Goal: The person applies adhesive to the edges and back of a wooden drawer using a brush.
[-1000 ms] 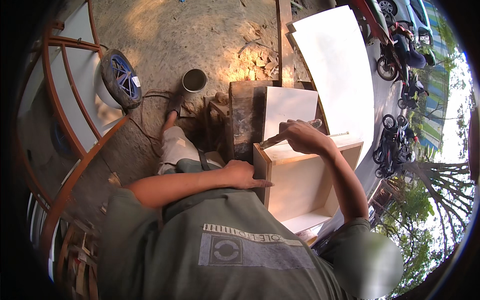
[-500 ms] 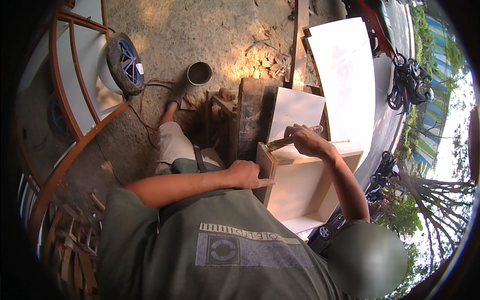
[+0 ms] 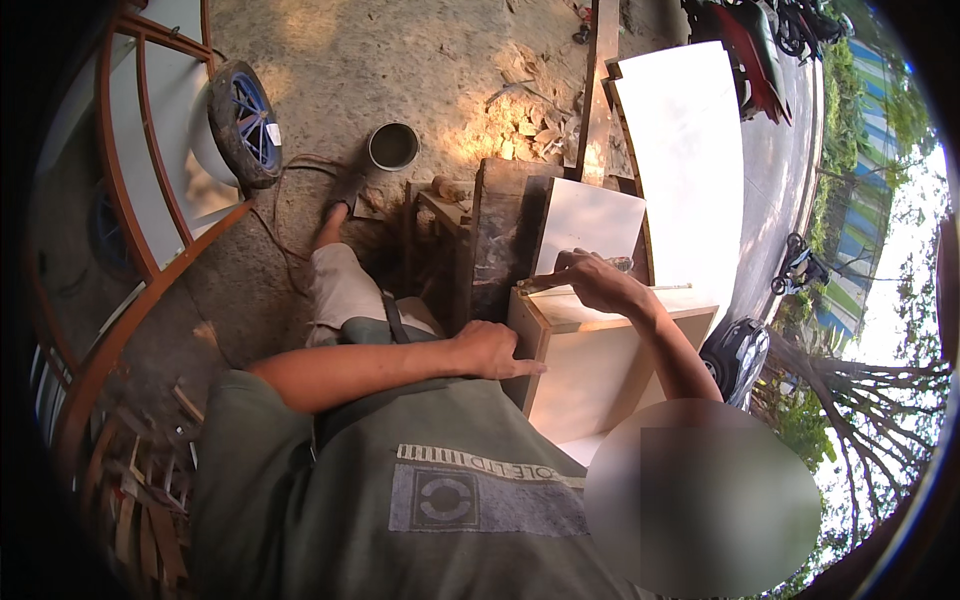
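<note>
— What is the left hand (image 3: 492,350) doing on that box?

— It lies flat against the near side panel of the pale wooden box (image 3: 590,360), fingers stretched out and together, gripping nothing — bracing it, I'd judge, so the box stays put under the other hand's work.

— And the right hand (image 3: 592,283)?

— It rests on the box's top edge, fingers curled shut around a slim pencil-like tool (image 3: 545,284). Its tip touches the top panel near the left corner.

— Which way does the tool run?

— Its long axis lies nearly level along the top edge, tip pointing toward the person's left, the rest hidden in the fist.

— Where does the box sit?

— Just in front of the person's lap, open face toward them, leaning beside a dark wooden stand (image 3: 500,235). A white board (image 3: 690,160) lies beyond it on the dirt; a small tin (image 3: 393,146) and a wheel (image 3: 245,122) sit well apart to the left.
</note>
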A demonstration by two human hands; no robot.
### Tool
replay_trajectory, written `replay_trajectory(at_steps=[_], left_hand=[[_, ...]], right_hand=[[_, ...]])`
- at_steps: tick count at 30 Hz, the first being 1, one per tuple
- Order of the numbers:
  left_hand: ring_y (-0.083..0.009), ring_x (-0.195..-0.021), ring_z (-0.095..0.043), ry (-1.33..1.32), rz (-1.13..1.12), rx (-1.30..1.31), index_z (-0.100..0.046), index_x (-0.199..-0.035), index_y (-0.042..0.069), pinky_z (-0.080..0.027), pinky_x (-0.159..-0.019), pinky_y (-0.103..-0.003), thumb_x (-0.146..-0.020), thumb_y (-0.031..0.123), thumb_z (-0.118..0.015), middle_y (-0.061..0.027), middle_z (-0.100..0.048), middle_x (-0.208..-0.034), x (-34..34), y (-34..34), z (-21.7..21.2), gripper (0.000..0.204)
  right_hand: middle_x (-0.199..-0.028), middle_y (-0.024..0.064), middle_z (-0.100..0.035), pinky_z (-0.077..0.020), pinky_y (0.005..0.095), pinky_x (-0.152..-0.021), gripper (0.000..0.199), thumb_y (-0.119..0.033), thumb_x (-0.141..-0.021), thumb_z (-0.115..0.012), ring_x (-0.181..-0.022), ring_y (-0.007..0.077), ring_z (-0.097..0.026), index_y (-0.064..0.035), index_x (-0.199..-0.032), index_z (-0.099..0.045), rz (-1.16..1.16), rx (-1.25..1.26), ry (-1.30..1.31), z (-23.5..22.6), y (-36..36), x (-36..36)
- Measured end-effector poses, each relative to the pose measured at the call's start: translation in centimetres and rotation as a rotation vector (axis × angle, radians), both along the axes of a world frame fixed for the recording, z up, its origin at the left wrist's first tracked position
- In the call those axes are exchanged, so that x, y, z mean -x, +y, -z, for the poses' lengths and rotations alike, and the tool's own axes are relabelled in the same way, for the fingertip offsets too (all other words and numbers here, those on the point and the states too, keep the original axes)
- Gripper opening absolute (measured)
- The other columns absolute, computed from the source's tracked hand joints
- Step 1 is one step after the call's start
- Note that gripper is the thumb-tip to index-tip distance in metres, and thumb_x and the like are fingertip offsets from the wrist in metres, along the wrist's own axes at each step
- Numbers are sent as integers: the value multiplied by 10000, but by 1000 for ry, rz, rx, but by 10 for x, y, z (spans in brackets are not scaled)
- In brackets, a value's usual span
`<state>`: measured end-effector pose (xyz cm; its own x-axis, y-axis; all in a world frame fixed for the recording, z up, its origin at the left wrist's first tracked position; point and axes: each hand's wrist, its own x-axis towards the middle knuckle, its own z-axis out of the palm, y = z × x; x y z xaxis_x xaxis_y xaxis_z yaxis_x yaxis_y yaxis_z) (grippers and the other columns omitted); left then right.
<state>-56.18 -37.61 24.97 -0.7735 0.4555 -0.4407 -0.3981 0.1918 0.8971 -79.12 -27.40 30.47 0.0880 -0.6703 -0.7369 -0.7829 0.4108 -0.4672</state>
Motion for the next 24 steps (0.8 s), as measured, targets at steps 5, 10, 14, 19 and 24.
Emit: replay_trajectory(at_steps=[5,10,14,19,24], left_hand=[[-438,-895,-705,-9,21,2,-730,-807,-86,-536,-869,-503,-819,840,-517,-290,-712,-867,2,-2,1,950],[-439,-884,-706,8,4,27,-727,-788,-80,-541,-854,-498,-818,847,-512,-284,-712,-859,0,2,3,952],[-435,-883,-705,20,18,10,-725,-790,-81,-542,-848,-495,-823,850,-501,-282,-711,-858,1,-2,2,959],[-425,-909,-702,4,59,-6,-734,-854,-52,-543,-852,-486,-837,860,-473,-270,-717,-894,1,-5,-2,948],[-426,-894,-704,76,-15,14,-739,-857,-18,-549,-835,-481,-851,863,-447,-253,-719,-864,-6,3,4,927]], right_hand=[[-1010,112,-630,-478,409,-969,711,142,-840,-422,-1029,298,-596,-326,-1284,-721,-19,-102,30,-5,6,-3],[-993,113,-635,-477,407,-958,676,133,-857,-422,-1004,290,-602,-303,-1272,-731,-38,-78,62,-4,-4,-3],[-975,113,-627,-489,427,-916,669,117,-877,-431,-958,306,-598,-322,-1295,-714,-55,-106,93,-3,-3,-17],[-973,115,-639,-512,443,-877,619,98,-867,-450,-975,318,-618,-275,-1280,-721,-147,-246,204,-35,-35,-9],[-1036,147,-700,-537,465,-839,474,6,-908,-490,-1019,337,-669,-209,-1265,-716,-236,-242,259,-6,-49,-26]])
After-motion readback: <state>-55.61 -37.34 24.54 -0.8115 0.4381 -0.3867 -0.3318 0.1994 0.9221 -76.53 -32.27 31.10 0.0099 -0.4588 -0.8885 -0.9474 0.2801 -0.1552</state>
